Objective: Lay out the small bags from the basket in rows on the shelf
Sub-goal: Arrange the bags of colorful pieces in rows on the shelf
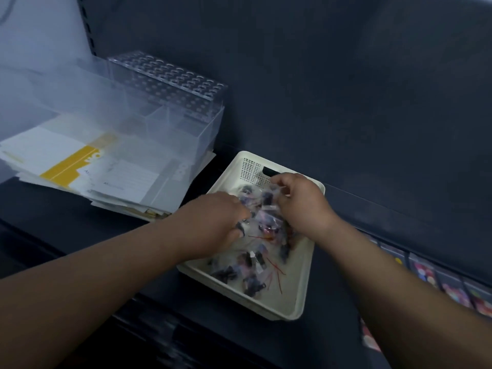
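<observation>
A cream plastic basket [298,302] sits on the dark shelf [332,328]. Inside it lie several small clear bags [247,272] with dark and pinkish contents and thin red ties. Both hands reach into the basket's far half. My left hand [213,222] is curled down over the pile, fingers closed among the bags. My right hand [300,203] pinches clear bags [266,201] near the basket's slotted far wall. The bags under both palms are hidden.
A clear acrylic organiser [165,107] stands on a stack of papers and envelopes [87,169] to the left of the basket. A row of colourful packets [452,286] runs along the shelf at the right. The dark back panel [346,89] rises behind.
</observation>
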